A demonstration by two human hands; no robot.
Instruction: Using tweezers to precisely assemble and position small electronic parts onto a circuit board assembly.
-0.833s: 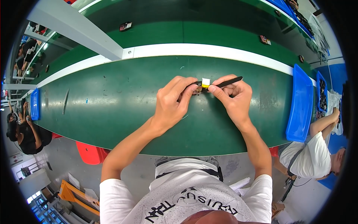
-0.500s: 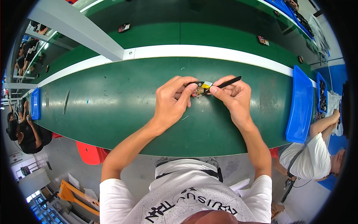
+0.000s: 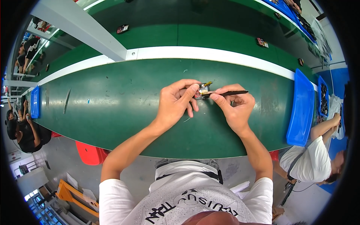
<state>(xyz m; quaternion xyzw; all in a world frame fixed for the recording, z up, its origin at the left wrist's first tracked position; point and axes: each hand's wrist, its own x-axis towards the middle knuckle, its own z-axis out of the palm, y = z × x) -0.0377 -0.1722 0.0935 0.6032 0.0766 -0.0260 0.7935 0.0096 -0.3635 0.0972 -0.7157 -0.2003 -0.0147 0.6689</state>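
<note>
My left hand (image 3: pixel 176 100) pinches a small open electronic device (image 3: pixel 203 91) between thumb and fingers, over the middle of the green bench. Its black case shows a reddish circuit board, a pale silvery part and a yellow piece standing up at the far edge. Closed around a slim black tool (image 3: pixel 234 92) that looks like tweezers, my right hand (image 3: pixel 237 107) holds its tip at the right side of the device. The fingers hide part of the case, and the tip's exact contact is too small to make out.
A silvery thin tool (image 3: pixel 67 100) lies on the green bench (image 3: pixel 112 123) at left. Blue trays (image 3: pixel 301 108) stand at both ends. Beyond the white rail (image 3: pixel 210 53), small devices (image 3: pixel 122 29) rest on a green surface. A person (image 3: pixel 311 159) works at right; others are at left.
The black tool has swung from slanting up and away to nearly level, and my right hand has shifted slightly nearer. The device has tilted, its yellow piece now seen more edge-on.
</note>
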